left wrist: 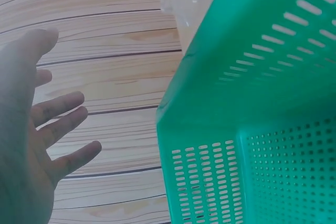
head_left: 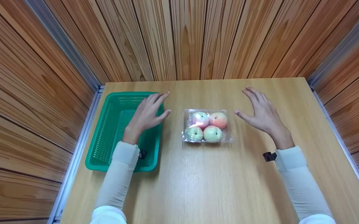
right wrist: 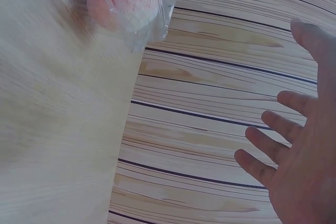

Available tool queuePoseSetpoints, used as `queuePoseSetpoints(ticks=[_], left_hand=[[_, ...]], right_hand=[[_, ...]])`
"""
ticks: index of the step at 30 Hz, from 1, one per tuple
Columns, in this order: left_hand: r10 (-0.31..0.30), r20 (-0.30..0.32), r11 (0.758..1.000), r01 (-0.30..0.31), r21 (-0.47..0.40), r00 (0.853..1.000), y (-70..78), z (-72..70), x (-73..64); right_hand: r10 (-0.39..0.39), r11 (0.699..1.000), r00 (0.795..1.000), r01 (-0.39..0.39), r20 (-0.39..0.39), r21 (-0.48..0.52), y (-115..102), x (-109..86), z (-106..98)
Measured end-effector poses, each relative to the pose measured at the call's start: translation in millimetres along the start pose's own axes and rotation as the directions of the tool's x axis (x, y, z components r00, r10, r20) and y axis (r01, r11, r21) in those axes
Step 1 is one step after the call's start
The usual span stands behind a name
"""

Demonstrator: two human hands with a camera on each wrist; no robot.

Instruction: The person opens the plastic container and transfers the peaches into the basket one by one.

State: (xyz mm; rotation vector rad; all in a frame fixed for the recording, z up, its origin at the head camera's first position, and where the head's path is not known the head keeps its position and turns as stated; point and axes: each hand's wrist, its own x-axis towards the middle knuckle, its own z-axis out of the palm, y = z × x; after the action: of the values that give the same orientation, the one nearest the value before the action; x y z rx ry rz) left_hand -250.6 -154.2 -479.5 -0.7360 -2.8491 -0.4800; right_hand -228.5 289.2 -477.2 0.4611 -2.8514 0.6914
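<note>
Clearly, the wooden table (head_left: 204,186) bears a green basket (head_left: 104,130) at left and, between the two hands, a clear box (head_left: 230,137). Left hand (head_left: 146,114) is above the basket's right side, right hand (head_left: 263,115) is beyond the box; both have the fingers apart, holding nothing. Four round fruits (head_left: 212,133) lie inside the box, perhaps under a lid.

On my feed I count one table (head_left: 204,189), one green basket (head_left: 103,140) at the left, and one clear box (head_left: 230,137) with four peaches (head_left: 213,134) (two in the far row, two in the near). I also count one left hand (head_left: 147,112), one right hand (head_left: 262,113), two black wrist devices (head_left: 269,156) and three wood-panelled walls (head_left: 185,40).
</note>
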Motion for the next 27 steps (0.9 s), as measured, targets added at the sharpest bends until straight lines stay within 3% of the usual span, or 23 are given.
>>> queuePoseSetpoints(ticks=[8, 21, 27], left_hand=[[0.012, 0.007, 0.999, -0.012, -0.038, 1.0, 7.7, 7.0, 0.4], [0.038, 0.075, 0.999, -0.037, -0.016, 0.996, 27.5, 24.7, 0.9], [0.047, 0.089, 0.999, -0.045, -0.022, 0.995, 35.2, 29.4, 2.0]], right_hand=[[-0.031, 0.999, 0.999, 0.032, -0.019, 0.018, -1.2, -4.3, 7.5], [0.018, 0.998, 1.0, -0.017, -0.009, 0.067, 0.3, -16.7, 21.6], [0.003, 0.996, 1.0, -0.002, -0.015, 0.084, 1.4, -21.6, 28.4]])
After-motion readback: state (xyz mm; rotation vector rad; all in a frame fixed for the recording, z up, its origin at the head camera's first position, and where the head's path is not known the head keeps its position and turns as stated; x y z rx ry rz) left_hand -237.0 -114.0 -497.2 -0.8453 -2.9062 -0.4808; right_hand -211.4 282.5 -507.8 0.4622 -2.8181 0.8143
